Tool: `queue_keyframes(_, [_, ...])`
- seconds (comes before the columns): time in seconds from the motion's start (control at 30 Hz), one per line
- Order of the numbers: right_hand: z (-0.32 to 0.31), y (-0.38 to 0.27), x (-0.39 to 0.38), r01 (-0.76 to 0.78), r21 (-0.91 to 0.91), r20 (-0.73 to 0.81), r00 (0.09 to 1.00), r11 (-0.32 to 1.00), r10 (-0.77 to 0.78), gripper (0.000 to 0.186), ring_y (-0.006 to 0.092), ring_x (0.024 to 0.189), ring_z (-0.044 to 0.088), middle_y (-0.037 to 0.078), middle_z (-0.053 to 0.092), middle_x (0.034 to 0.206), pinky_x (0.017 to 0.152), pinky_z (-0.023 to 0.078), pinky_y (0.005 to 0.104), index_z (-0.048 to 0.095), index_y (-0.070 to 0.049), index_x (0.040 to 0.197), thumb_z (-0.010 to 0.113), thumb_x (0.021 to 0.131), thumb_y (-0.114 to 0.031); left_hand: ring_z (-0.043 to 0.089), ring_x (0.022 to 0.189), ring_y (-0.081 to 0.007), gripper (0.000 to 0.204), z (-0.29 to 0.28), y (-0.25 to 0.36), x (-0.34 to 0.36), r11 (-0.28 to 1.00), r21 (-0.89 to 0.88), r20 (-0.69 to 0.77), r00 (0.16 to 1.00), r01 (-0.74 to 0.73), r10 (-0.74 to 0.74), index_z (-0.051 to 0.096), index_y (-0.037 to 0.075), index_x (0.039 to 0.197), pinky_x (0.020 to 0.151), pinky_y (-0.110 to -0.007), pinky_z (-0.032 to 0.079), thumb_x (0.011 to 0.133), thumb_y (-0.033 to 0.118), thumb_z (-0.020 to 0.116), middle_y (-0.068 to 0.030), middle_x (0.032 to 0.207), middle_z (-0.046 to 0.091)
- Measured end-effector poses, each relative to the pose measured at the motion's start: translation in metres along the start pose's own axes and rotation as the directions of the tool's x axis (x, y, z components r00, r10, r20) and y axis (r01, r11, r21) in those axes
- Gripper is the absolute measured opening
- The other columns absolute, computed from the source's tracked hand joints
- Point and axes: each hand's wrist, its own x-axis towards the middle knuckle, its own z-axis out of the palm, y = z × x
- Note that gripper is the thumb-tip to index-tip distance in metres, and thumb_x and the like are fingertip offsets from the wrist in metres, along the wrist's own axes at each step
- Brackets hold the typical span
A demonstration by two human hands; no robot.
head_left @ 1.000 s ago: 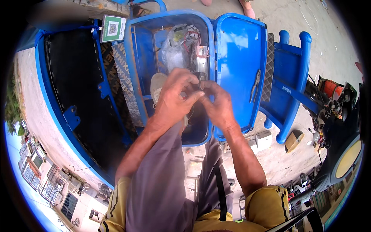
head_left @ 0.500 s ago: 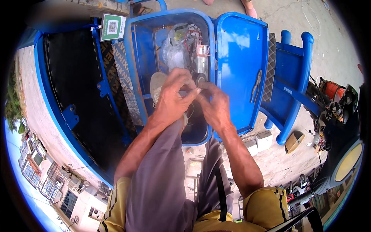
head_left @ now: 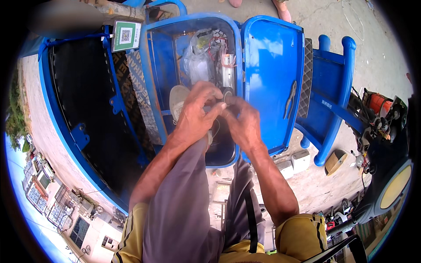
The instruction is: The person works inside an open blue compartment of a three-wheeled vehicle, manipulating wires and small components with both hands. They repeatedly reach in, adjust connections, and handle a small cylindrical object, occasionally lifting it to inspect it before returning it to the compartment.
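Observation:
My left hand [head_left: 199, 109] and my right hand [head_left: 242, 124] meet over an open blue metal box [head_left: 151, 81]. Both are closed, thumbs and forefingers pinched together; whatever lies between the fingertips is too small to make out. Right at the fingertips shows a dark ring-shaped thing with a pale inner rim [head_left: 227, 94], perhaps a roll of tape; I cannot tell whether the fingers hold it. A thin pale loop of cord or wire [head_left: 216, 128] hangs below the hands. A beige shoe [head_left: 177, 98] shows beside my left hand.
Farther inside the box lie a clear plastic bag [head_left: 196, 61], tangled wires and a ribbed silvery metal part [head_left: 228, 72]. Pliers [head_left: 290, 100] rest on the opened blue lid [head_left: 267, 87]. A blue tubular frame [head_left: 333, 101] stands at right. Another person's foot [head_left: 283, 11] is beyond.
The hands keep almost the same pinched pose, with only slight finger movement. The box and its contents sit a little lower in the picture as the view shifts.

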Motion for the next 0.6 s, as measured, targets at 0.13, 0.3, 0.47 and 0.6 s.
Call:
queue_keyframes(0.13, [0.0002, 0.007, -0.0008, -0.01, 0.01, -0.007, 1.0, 1.0, 0.01, 0.035, 0.0388, 0.103, 0.079, 0.022, 0.079, 0.12, 0.089, 0.063, 0.0445, 0.074, 0.002, 0.126, 0.082, 0.1, -0.019, 0.071, 0.111, -0.0276, 0.022, 0.0006, -0.0014, -0.0003, 0.999, 0.043, 0.043, 0.999, 0.019, -0.021, 0.068, -0.001, 0.116, 0.095, -0.038, 0.064, 0.097, 0.0, 0.079, -0.0143, 0.125, 0.061])
queue_keyframes(0.3, [-0.0008, 0.0038, -0.0004, 0.002, 0.016, -0.023, 1.0, 1.0, -0.002, 0.034, 0.0385, 0.106, 0.079, 0.021, 0.079, 0.123, 0.09, 0.063, 0.0441, 0.075, 0.002, 0.126, 0.082, 0.099, -0.018, 0.071, 0.11, -0.0273, 0.026, 0.0053, -0.0021, -0.0022, 0.999, -0.004, -0.013, 0.999, 0.051, -0.051, 0.067, 0.0, 0.12, 0.094, -0.039, 0.064, 0.098, 0.001, 0.079, -0.0141, 0.127, 0.061])
queue_keyframes(0.47, [0.0013, 0.0095, -0.0003, -0.001, 0.008, -0.037, 0.999, 1.0, 0.001, 0.033, 0.0382, 0.106, 0.079, 0.02, 0.079, 0.122, 0.091, 0.063, 0.0439, 0.075, 0.001, 0.126, 0.083, 0.099, -0.017, 0.071, 0.11, -0.027, 0.028, 0.0036, 0.003, 0.001, 0.998, 0.017, 0.029, 0.998, 0.055, -0.055, 0.066, -0.001, 0.123, 0.094, -0.039, 0.064, 0.098, 0.0, 0.078, -0.0141, 0.126, 0.06])
queue_keyframes(0.6, [0.0014, 0.0077, -0.001, -0.007, 0.014, -0.02, 1.0, 1.0, 0.007, 0.034, 0.0374, 0.105, 0.079, 0.02, 0.079, 0.121, 0.09, 0.063, 0.0438, 0.075, 0.002, 0.126, 0.083, 0.098, -0.017, 0.071, 0.11, -0.0274, 0.028, 0.0014, -0.0058, -0.0006, 0.998, 0.069, 0.048, 0.999, -0.007, 0.004, 0.065, -0.001, 0.123, 0.094, -0.04, 0.064, 0.098, -0.001, 0.078, -0.0142, 0.125, 0.06])
